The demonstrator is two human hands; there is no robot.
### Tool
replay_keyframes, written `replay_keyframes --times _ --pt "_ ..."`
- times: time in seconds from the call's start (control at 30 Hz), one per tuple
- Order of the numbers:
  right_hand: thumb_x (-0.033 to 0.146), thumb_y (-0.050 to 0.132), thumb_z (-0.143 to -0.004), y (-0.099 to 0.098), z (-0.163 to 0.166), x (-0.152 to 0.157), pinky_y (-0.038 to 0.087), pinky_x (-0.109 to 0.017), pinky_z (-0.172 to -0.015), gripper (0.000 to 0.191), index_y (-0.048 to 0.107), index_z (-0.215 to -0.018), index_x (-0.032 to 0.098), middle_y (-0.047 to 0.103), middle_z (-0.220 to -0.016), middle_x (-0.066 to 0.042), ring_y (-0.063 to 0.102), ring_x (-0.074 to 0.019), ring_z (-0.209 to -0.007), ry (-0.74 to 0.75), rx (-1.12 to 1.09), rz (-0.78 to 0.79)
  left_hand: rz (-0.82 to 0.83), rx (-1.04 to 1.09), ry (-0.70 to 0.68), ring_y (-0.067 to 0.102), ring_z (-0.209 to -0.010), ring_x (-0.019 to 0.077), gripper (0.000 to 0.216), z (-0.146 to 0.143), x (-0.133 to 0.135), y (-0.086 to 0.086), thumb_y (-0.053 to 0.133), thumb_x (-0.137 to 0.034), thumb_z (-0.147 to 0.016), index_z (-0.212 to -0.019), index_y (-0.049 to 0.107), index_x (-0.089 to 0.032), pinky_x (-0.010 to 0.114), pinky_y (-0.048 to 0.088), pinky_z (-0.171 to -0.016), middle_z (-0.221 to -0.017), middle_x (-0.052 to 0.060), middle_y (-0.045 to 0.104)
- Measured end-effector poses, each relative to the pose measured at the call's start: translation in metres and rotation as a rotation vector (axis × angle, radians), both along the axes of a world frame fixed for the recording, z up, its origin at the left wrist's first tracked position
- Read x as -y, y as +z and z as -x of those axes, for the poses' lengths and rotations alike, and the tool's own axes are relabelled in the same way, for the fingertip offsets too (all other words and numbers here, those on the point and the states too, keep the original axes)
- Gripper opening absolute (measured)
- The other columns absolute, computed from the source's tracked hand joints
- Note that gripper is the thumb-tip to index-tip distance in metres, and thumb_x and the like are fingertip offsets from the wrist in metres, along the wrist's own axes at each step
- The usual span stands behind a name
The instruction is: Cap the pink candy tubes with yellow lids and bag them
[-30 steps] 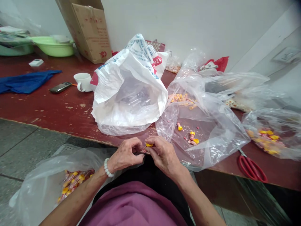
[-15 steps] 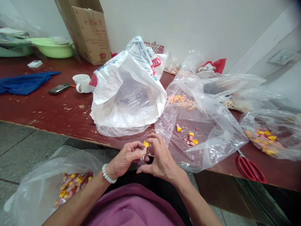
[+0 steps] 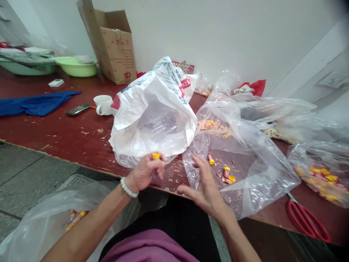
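Observation:
My left hand (image 3: pixel 144 171), with a pale bead bracelet at its wrist, is closed round a small clear bottle; its yellow top (image 3: pixel 156 155) shows above the fingers, while most of the body is hidden. Just beyond it lies a white woven sack (image 3: pixel 128 136) with its mouth facing me and clear plastic pieces (image 3: pixel 167 124) inside. My right hand (image 3: pixel 204 187) is empty, fingers spread, over the table edge. Near it, on a spread clear plastic bag (image 3: pixel 253 178), lie several small red-and-white pieces with yellow caps (image 3: pixel 227 171). Farther back in that bag is a heap of similar pieces (image 3: pixel 214 126).
Red-handled scissors (image 3: pixel 308 220) lie at the right edge beside another bag of yellow-capped pieces (image 3: pixel 324 176). To the left are a white mug (image 3: pixel 103 104), a phone (image 3: pixel 78 110) and blue cloth (image 3: pixel 43 103). A cardboard box (image 3: pixel 118 54) stands behind. Below left is an open bag (image 3: pixel 40 222).
My hands have come apart. The left moved left and up toward the sack with the bottle, while the right let go of it and moved right, opening. The view has shifted slightly.

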State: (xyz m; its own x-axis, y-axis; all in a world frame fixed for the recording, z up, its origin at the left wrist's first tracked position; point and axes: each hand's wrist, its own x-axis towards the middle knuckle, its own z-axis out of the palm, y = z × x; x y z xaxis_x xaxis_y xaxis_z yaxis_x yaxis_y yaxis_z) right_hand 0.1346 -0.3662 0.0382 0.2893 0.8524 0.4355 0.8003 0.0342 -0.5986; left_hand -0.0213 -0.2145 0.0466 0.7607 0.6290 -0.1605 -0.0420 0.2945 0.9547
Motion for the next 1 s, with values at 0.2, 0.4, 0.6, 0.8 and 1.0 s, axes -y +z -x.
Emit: replay_keyframes --times 0.2,0.4,0.6,0.8,1.0 --pt "0.032 0.040 -0.087 -0.025 -0.117 0.016 0.049 -0.041 -0.075 0.031 0.064 -0.099 0.017 0.065 -0.090 -0.011 0.062 -0.0213 -0.076 -0.527 0.096 0.138 -1.331 -0.554 0.208 0.055 -0.078 0.0177 0.023 -0.033 -0.110 0.004 0.050 -0.009 -0.070 -0.079 0.069 -0.018 0.026 0.038 -0.062 -0.092 0.006 0.061" --pt "0.035 0.044 -0.086 -0.033 -0.125 0.006 0.046 -0.036 -0.079 0.029 0.067 -0.095 0.020 0.067 -0.092 -0.008 0.061 -0.0214 -0.086 -0.527 0.162 0.280 -1.620 -0.671 -0.237 0.054 -0.074 0.0121 0.031 -0.061 -0.144 -0.009 0.043 -0.003 -0.080 -0.089 0.070 -0.016 0.020 0.033 -0.062 -0.088 0.002 0.062" --pt "0.027 0.057 -0.079 -0.035 -0.111 -0.012 0.040 -0.039 -0.084 0.019 0.066 -0.094 0.019 0.067 -0.097 -0.013 0.058 -0.0258 -0.094 -0.535 0.177 0.336 -1.677 -0.674 -0.300 0.057 -0.077 0.0134 0.027 -0.062 -0.155 -0.014 0.041 -0.006 -0.080 -0.081 0.067 -0.013 0.022 0.035 -0.065 -0.096 0.006 0.060" --pt "0.027 0.041 -0.089 -0.018 -0.093 -0.001 0.045 -0.035 -0.081 0.028 0.059 -0.107 0.015 0.063 -0.101 -0.011 0.058 -0.0202 -0.091 -0.549 0.066 0.133 -1.537 -0.554 0.026 0.060 -0.093 0.0241 0.027 -0.030 -0.128 -0.004 0.054 -0.030 -0.081 -0.104 0.064 -0.019 0.030 0.042 -0.075 -0.112 0.010 0.064" --pt "0.023 0.048 -0.089 0.026 -0.007 -0.015 0.046 -0.031 -0.085 0.022 0.058 -0.108 0.022 0.060 -0.104 -0.006 0.057 -0.0168 -0.097 -0.136 -0.148 -0.196 -1.122 -0.231 -0.114 0.061 -0.088 0.0176 0.031 -0.002 -0.037 0.011 0.061 -0.037 -0.079 -0.100 0.067 -0.016 0.025 0.044 -0.080 -0.097 0.007 0.068"
